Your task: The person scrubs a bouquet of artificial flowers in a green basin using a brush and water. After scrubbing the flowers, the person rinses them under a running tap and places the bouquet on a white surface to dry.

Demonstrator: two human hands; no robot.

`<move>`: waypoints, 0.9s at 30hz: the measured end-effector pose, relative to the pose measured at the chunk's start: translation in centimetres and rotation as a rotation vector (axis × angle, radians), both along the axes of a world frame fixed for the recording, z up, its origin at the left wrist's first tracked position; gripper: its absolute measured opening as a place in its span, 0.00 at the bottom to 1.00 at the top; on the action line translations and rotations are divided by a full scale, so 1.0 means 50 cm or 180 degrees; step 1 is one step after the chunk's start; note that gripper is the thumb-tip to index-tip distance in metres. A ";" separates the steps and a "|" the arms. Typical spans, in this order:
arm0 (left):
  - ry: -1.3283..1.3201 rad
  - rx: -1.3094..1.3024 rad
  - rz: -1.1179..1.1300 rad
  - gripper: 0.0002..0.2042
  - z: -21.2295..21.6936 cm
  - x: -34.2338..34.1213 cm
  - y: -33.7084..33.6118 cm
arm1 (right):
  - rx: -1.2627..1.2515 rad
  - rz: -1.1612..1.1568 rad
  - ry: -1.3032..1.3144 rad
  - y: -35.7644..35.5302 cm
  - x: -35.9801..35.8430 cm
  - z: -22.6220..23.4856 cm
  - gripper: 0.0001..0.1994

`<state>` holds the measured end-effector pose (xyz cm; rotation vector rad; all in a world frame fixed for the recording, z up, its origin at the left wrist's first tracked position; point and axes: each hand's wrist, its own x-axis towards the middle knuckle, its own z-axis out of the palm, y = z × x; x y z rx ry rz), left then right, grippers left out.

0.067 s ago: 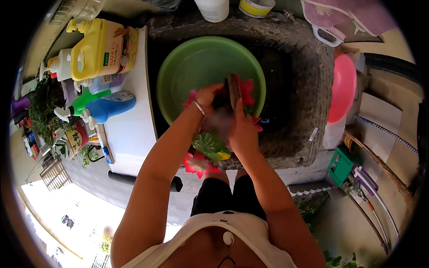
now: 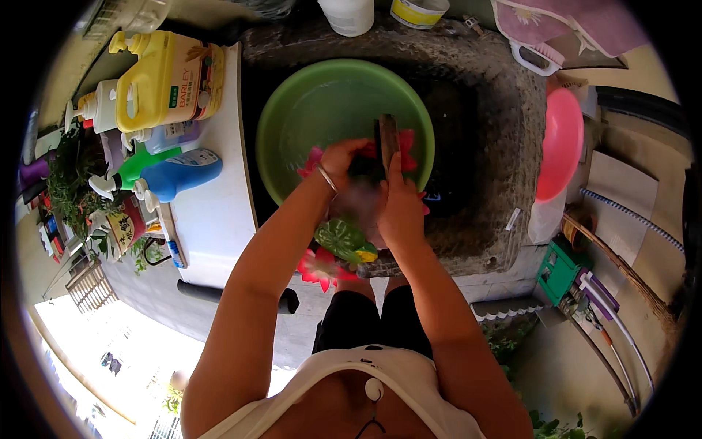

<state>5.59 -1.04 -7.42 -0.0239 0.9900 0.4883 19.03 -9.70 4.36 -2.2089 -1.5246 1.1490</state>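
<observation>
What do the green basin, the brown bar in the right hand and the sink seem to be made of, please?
Green basin: probably plastic, smooth, with even colour and a soft shine.
Brown bar in the right hand: perhaps wood, dull, judging by its uneven brown face.
Sink: likely stone or concrete, rough, from its mottled surface.

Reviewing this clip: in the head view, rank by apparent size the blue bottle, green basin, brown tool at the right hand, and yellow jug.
Largest to smallest:
1. Green basin
2. Yellow jug
3. Blue bottle
4. Brown tool
Distances to the camera may differ, so true sizes are unsure.
</observation>
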 end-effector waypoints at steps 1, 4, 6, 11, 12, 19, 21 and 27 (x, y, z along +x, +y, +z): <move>0.0044 -0.0030 0.0031 0.13 0.002 0.000 -0.004 | 0.0054 -0.0057 0.0004 0.007 -0.003 -0.001 0.35; -0.0117 -0.0136 0.0136 0.15 0.008 -0.028 0.011 | -0.0195 0.0553 0.0074 -0.041 -0.030 0.047 0.36; 0.0006 -0.0066 0.0224 0.16 0.018 -0.033 0.013 | -0.0077 0.0732 -0.0046 -0.045 -0.022 0.033 0.36; -0.0492 0.0011 0.0268 0.21 0.057 -0.033 0.026 | 0.0352 0.0838 -0.0276 -0.018 0.014 0.006 0.34; -0.0077 -0.0046 0.0138 0.26 0.047 -0.043 0.025 | 0.0106 0.1169 -0.0126 -0.032 0.010 0.023 0.32; -0.0224 -0.0157 -0.0164 0.47 0.145 -0.011 0.045 | 0.0129 0.1188 -0.0281 -0.030 0.035 0.020 0.33; -0.0222 -0.0081 -0.0097 0.51 0.146 -0.026 0.049 | 0.0146 0.1221 -0.0272 -0.050 0.030 0.018 0.32; -0.0076 -0.0050 -0.0315 0.53 0.081 -0.040 0.082 | 0.0988 0.0935 0.0036 -0.026 0.047 -0.013 0.28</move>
